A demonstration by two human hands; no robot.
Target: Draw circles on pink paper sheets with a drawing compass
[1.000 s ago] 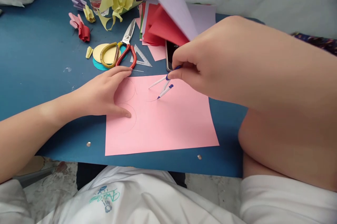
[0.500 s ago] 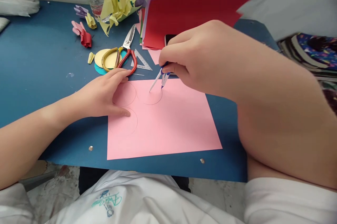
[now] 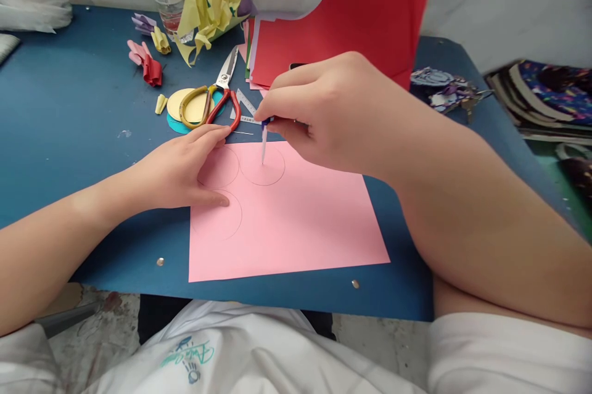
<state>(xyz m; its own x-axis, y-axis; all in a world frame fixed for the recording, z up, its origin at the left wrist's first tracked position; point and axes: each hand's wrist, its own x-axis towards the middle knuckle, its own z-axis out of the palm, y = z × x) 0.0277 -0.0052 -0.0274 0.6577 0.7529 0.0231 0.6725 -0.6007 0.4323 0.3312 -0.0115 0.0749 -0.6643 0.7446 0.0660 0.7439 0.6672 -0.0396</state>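
Right hand (image 3: 264,119) pinching the white-and-blue compass (image 3: 264,146) near its top, thumb against fingers; the compass is sitting directly under my fingertips, standing nearly upright, its visible white leg reaching down to the pink sheet (image 3: 296,221), inside the far-middle circle (image 3: 283,177). The second leg is hiding, can't tell where. Left hand (image 3: 185,166) is lying spread, thumb apart from fingers, pressing over the sheet's left edge, covering parts of two more pencilled circles. Compass is standing well right of my left thumb, near the sheet's far edge. Just past that edge, scissors (image 3: 225,78) are lying partly over a yellow disc (image 3: 185,105) and a blue disc (image 3: 178,125); my left fingertips are resting right by the red handle, contact unclear. A needle (image 3: 243,132) and a clear set square (image 3: 246,108) are lying between scissors and right hand, so room is running tight on that side. Red paper (image 3: 296,49) is rising behind my right hand. Open room is stretching over the sheet's near half and right part, then along a narrow strip to the worktop's (image 3: 259,295) near edge. My right forearm is crossing toward the worktop's near right corner, covering it.
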